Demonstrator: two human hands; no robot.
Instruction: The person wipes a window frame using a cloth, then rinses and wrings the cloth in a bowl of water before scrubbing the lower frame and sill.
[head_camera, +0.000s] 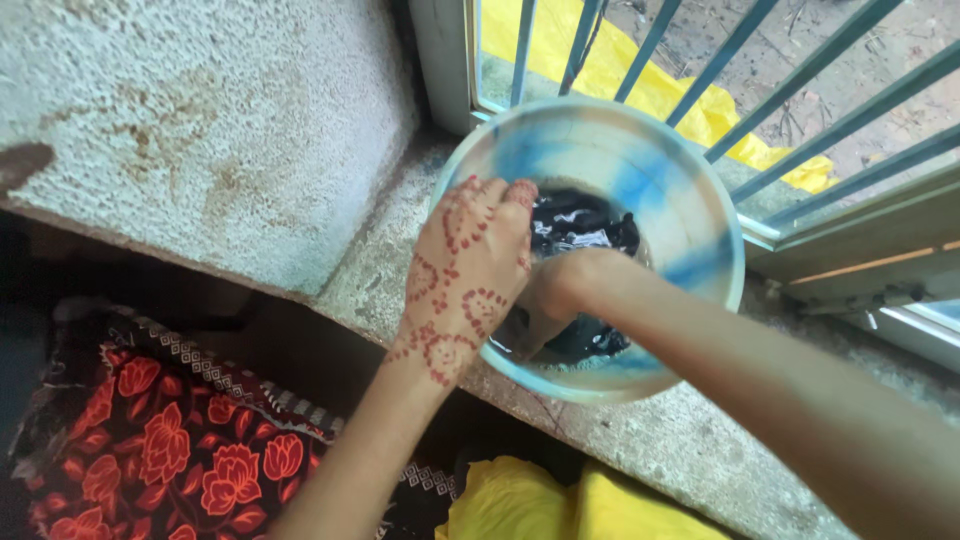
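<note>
At the far left a rough, pale plastered wall (200, 130) with brownish stains fills the upper part of the view, and below it lies a dark fabric printed with red flowers (170, 450), edged with a white patterned border. Next to it, toward the bottom middle, a bright yellow cloth (540, 505) shows.

The left hand (470, 275), covered in reddish-brown henna patterns, comes up from below and reaches over the near rim of a round white plastic bowl streaked with blue (700, 240). Its fingers curl downward into the bowl, their tips touching a wet black cloth (585, 225) bunched in the bottom; the grip looks loosely bent, and I cannot tell whether it really has hold of the cloth.

The bowl stands on a speckled grey stone ledge (400, 270), close against the window frame. The black cloth lies inside it, in shallow water.

The right hand (555, 300) enters from the lower right, its forearm crossing the rim. It is closed into a fist down inside the bowl, pressed into the black cloth, gripping a fold of it.

Behind the bowl, grey-blue metal window bars (720, 60) slant across, and beyond them a yellow sheet (650, 90) lies on bare ground.
</note>
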